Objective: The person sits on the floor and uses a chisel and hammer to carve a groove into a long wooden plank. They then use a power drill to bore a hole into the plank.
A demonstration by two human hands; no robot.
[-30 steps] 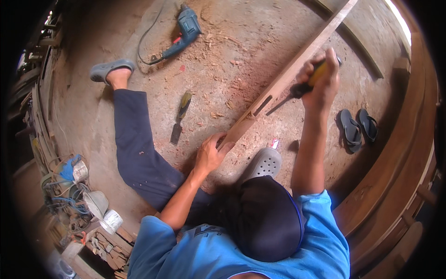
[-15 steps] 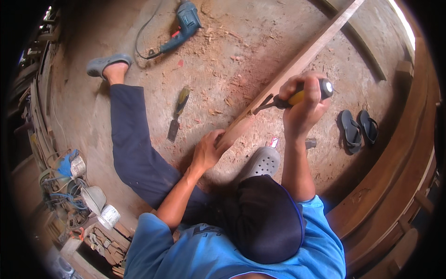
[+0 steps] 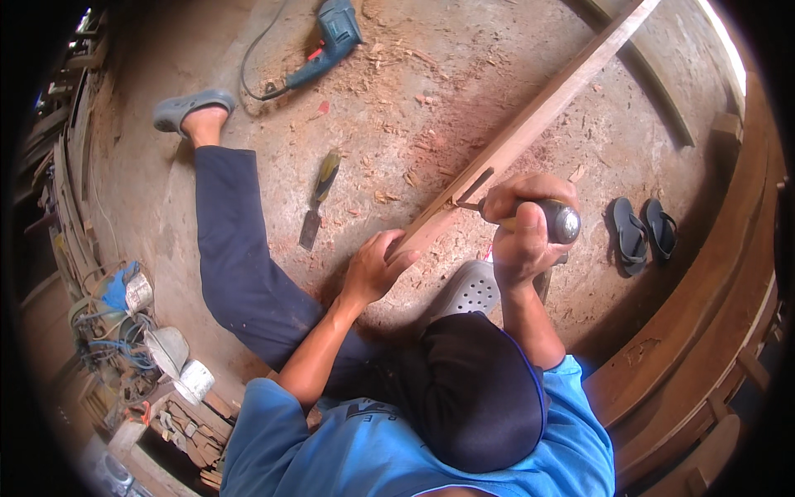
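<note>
"Containers [image 3: 195, 381] at the far left: state surroundings."

"They are whitish and sit among blue cables [image 3: 124, 352]. Farther up, a grey clog [image 3: 171, 116] covers the left foot [image 3: 205, 126]."

"Next items rightward?"

"A teal corded power drill [image 3: 335, 45] lies on the concrete floor [image 3: 497, 74], cut off by the upper edge. Below it lies a broad-bladed chisel [image 3: 319, 201], blade toward the person."

"State of the left hand [image 3: 371, 269]?"

"Clamped on the near end of a squared timber [image 3: 538, 124]. The timber runs diagonally to the upper right; a mortise [image 3: 474, 186] is cut into it just beyond the hand."

"State of the right hand [image 3: 526, 244]?"

"Apart from the left, wrapped around the handle of a narrow-bladed chisel [image 3: 553, 219]. The blade tip is at the near end of the mortise."

"Remaining items?"

"Black flip-flops [image 3: 629, 236] rest side by side on the floor; long brown planks [image 3: 696, 315] line the right edge."
</note>
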